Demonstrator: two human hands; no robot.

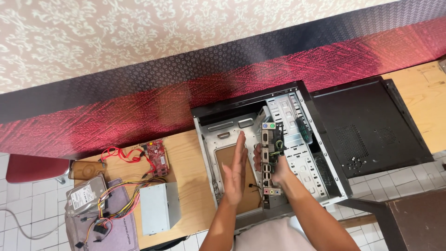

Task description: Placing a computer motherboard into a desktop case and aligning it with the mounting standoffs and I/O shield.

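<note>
The left hand (236,171) hovers flat over the open computer case (325,179), fingers straight and spread, gripping nothing. At its three o'clock the right hand (274,167) clasps the motherboard (269,158), held on edge inside the case. At nine o'clock lie a power supply (159,208) and a red card (156,155).
</note>
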